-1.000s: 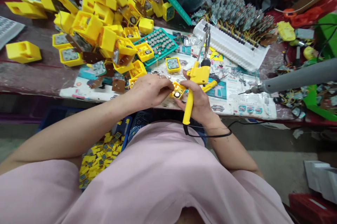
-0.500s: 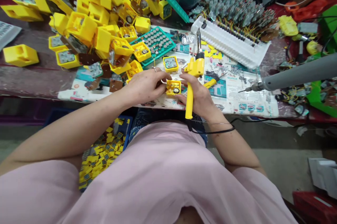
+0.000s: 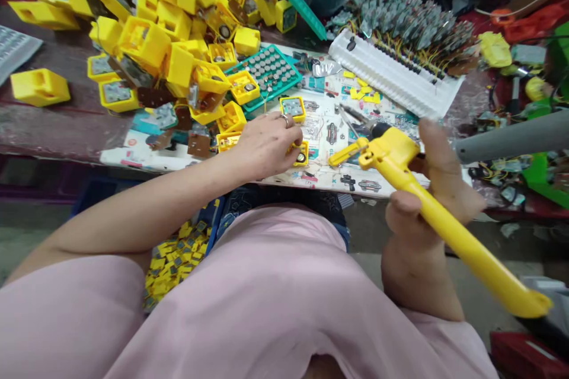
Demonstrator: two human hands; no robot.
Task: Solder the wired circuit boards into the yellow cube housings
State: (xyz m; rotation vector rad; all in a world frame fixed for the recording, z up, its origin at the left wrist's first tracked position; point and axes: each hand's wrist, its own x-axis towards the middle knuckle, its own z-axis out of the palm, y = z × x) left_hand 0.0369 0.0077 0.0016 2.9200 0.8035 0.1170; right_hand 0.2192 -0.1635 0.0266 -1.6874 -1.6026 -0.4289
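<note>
My left hand point(image 3: 267, 145), a ring on one finger, is curled over a small open yellow plastic case point(image 3: 304, 152), hiding most of it; a round metal part shows at its right end. In my right hand point(image 3: 456, 195) is a yellow soldering gun point(image 3: 395, 153), slanting across the bench's front edge. Its dark tip points up and left, away from the case. Just above my left fingers sits a yellow case with a grey insert point(image 3: 292, 107). Another open yellow case point(image 3: 227, 140) is partly behind my left wrist.
A big heap of yellow cases point(image 3: 144, 41) fills the back left. Behind my left hand lies a green tray point(image 3: 288, 83) of round metal parts. A white rack point(image 3: 386, 79) with wired parts stands back right. A grey electric screwdriver point(image 3: 515, 137) juts in from the right.
My right hand has moved right, away from the small case, and the soldering gun has swung from upright to slanted. My left hand has shifted slightly right, over the case.
</note>
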